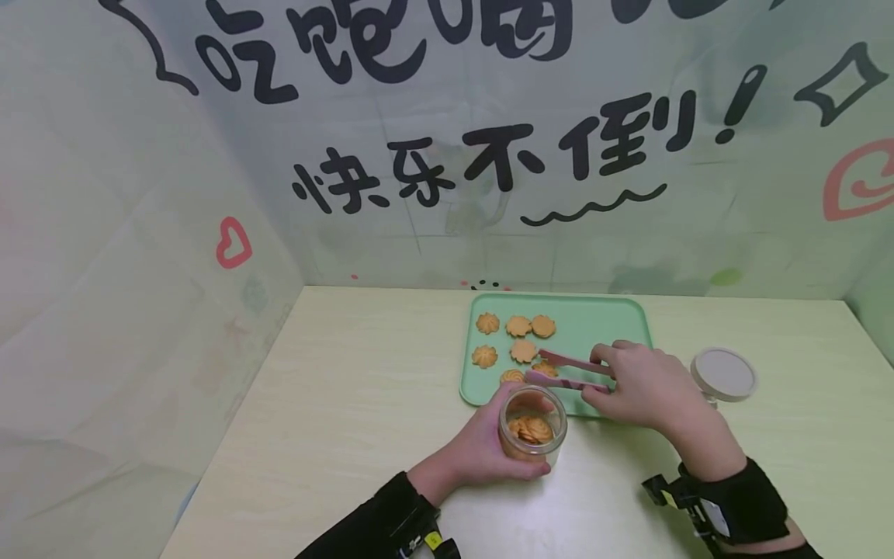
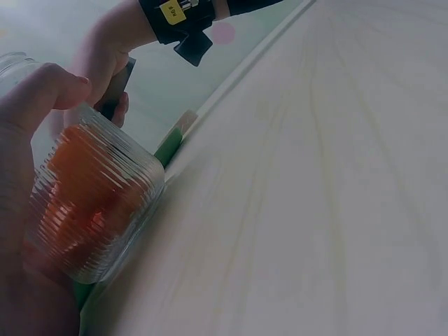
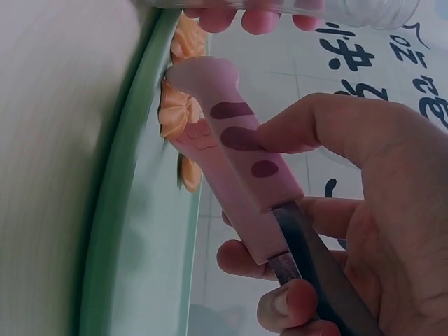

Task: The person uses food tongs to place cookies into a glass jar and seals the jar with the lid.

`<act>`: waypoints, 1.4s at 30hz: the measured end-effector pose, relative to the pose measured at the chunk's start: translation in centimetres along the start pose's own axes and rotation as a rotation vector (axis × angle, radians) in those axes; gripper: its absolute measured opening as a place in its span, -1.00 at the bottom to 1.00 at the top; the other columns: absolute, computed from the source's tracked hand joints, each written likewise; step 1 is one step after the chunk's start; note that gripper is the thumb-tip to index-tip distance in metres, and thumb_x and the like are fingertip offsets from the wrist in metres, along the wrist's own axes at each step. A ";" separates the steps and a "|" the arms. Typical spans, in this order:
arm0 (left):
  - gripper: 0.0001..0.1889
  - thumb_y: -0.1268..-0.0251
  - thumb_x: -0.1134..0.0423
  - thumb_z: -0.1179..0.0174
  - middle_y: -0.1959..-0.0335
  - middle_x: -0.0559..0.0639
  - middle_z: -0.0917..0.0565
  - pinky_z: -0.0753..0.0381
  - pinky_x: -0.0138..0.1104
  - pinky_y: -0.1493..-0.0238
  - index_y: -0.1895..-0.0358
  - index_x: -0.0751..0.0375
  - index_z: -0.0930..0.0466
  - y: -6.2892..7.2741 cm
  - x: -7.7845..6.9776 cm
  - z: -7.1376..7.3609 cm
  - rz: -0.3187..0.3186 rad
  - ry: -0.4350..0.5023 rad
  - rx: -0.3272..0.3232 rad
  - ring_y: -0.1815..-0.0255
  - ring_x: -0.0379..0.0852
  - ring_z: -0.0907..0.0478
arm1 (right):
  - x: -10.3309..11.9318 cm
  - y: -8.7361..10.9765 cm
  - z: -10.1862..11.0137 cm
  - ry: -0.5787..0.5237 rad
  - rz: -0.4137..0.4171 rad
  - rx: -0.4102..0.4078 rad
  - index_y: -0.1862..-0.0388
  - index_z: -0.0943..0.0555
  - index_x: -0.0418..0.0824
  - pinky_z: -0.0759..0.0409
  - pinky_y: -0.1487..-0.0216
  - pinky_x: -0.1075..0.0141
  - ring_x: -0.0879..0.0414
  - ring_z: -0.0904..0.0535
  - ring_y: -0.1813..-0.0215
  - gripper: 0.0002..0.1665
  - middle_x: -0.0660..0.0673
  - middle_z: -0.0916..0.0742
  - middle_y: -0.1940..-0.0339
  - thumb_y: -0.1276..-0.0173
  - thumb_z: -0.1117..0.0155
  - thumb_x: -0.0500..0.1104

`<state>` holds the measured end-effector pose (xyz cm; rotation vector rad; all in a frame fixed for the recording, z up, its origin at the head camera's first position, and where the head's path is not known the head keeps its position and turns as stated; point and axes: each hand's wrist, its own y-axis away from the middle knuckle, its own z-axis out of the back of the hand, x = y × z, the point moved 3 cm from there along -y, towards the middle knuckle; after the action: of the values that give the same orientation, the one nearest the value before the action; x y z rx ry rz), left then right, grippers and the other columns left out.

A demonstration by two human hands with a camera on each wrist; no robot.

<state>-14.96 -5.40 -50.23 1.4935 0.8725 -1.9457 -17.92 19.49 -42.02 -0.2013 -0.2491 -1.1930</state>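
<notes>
My left hand (image 1: pixel 482 446) grips a clear glass jar (image 1: pixel 559 449) from its left side, in front of the tray. Several cookies (image 1: pixel 532 429) lie inside the jar, and its mouth faces up uncovered. In the left wrist view the jar (image 2: pixel 133 175) has ribbed walls. My right hand (image 1: pixel 646 384) holds pink tongs (image 1: pixel 569 361) with paw-shaped tips. In the right wrist view the spread tips of the tongs (image 3: pixel 234 154) stand around a piped cookie (image 3: pixel 176 112) on the tray; whether they touch it I cannot tell.
A green tray (image 1: pixel 601 310) carries several flower-shaped cookies (image 1: pixel 487 323) on its left half. Right of it stands a round whitish lid (image 1: pixel 724 374), partly behind the right wrist. The pale wooden table (image 1: pixel 335 404) ends at a printed backdrop (image 1: pixel 419 256).
</notes>
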 end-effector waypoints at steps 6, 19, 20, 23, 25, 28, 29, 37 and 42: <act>-0.09 -0.11 0.32 -0.68 -0.38 -0.11 -0.59 -0.49 -0.19 -0.54 -0.48 -0.12 -0.32 0.0 0.0 0.0 0.009 -0.010 -0.003 -0.46 -0.11 -0.52 | 0.2 -0.2 0.0 0.004 0.001 -0.004 0.05 -0.72 -0.12 -0.45 0.52 0.20 0.12 -0.44 0.44 -0.62 0.01 -0.63 0.37 -0.30 -0.47 0.09; -0.07 -0.11 0.34 -0.68 -0.39 -0.11 -0.58 -0.48 -0.19 -0.55 -0.49 -0.12 -0.31 0.0 0.1 0.0 0.004 -0.008 0.001 -0.47 -0.11 -0.51 | -0.7 -0.1 0.2 0.027 -0.017 -0.009 0.07 -0.70 -0.15 -0.46 0.53 0.15 0.09 -0.46 0.44 -0.61 -0.01 -0.66 0.35 -0.29 -0.46 0.08; -0.08 -0.11 0.34 -0.68 -0.39 -0.10 -0.58 -0.48 -0.19 -0.55 -0.49 -0.12 -0.31 0.0 0.1 0.0 0.002 -0.008 0.001 -0.47 -0.11 -0.51 | -0.8 -0.1 0.3 0.026 -0.020 -0.010 0.07 -0.70 -0.15 -0.46 0.53 0.15 0.08 -0.47 0.44 -0.61 -0.01 -0.65 0.35 -0.29 -0.46 0.08; -0.07 -0.11 0.34 -0.68 -0.38 -0.08 -0.59 -0.49 -0.19 -0.55 -0.49 -0.12 -0.32 0.0 0.1 0.0 -0.006 -0.011 0.002 -0.47 -0.11 -0.51 | -1.2 -0.1 0.4 0.022 -0.025 -0.011 0.06 -0.70 -0.16 -0.47 0.51 0.14 0.08 -0.48 0.42 -0.62 0.00 -0.66 0.36 -0.30 -0.45 0.07; -0.07 -0.11 0.34 -0.68 -0.38 -0.08 -0.59 -0.49 -0.19 -0.54 -0.50 -0.11 -0.32 0.0 0.0 0.0 -0.013 -0.015 0.002 -0.47 -0.10 -0.51 | -1.4 -0.1 0.6 0.015 -0.025 -0.012 0.04 -0.71 -0.18 -0.49 0.49 0.13 0.07 -0.50 0.41 -0.60 -0.01 -0.66 0.36 -0.31 -0.46 0.06; -0.07 -0.10 0.35 -0.69 -0.39 -0.07 -0.59 -0.50 -0.18 -0.54 -0.50 -0.09 -0.32 0.0 0.0 0.0 -0.024 -0.013 0.001 -0.47 -0.09 -0.51 | -1.6 -0.2 0.9 0.005 -0.028 -0.012 0.02 -0.71 -0.21 -0.50 0.48 0.13 0.06 -0.52 0.41 -0.58 -0.02 -0.67 0.36 -0.33 -0.48 0.06; -0.07 -0.10 0.35 -0.69 -0.39 -0.07 -0.59 -0.50 -0.18 -0.54 -0.50 -0.09 -0.32 0.0 0.0 0.0 -0.025 -0.012 0.001 -0.47 -0.09 -0.51 | -1.7 -0.1 1.0 0.002 -0.029 -0.011 0.02 -0.71 -0.21 -0.49 0.48 0.13 0.06 -0.52 0.41 -0.58 -0.02 -0.67 0.37 -0.33 -0.48 0.06; -0.09 -0.11 0.33 -0.68 -0.38 -0.08 -0.60 -0.50 -0.17 -0.54 -0.49 -0.08 -0.32 0.0 0.1 0.0 -0.025 -0.010 -0.002 -0.46 -0.09 -0.52 | -1.9 0.0 1.4 -0.003 -0.030 -0.020 0.04 -0.72 -0.22 -0.51 0.48 0.12 0.06 -0.52 0.40 -0.60 -0.03 -0.68 0.37 -0.30 -0.45 0.03; -0.11 -0.13 0.33 -0.68 -0.37 -0.05 -0.60 -0.51 -0.17 -0.54 -0.48 -0.04 -0.33 0.0 0.1 0.0 -0.035 -0.005 -0.002 -0.45 -0.07 -0.53 | -1.8 0.1 1.3 0.000 -0.052 -0.009 -0.04 -0.72 -0.24 -0.50 0.48 0.12 0.04 -0.54 0.41 -0.53 -0.05 -0.68 0.35 -0.30 -0.46 0.05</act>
<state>-14.99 -5.40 -50.28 1.4814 0.9037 -1.9719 -18.53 21.46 -41.33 -0.2031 -0.2501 -1.2457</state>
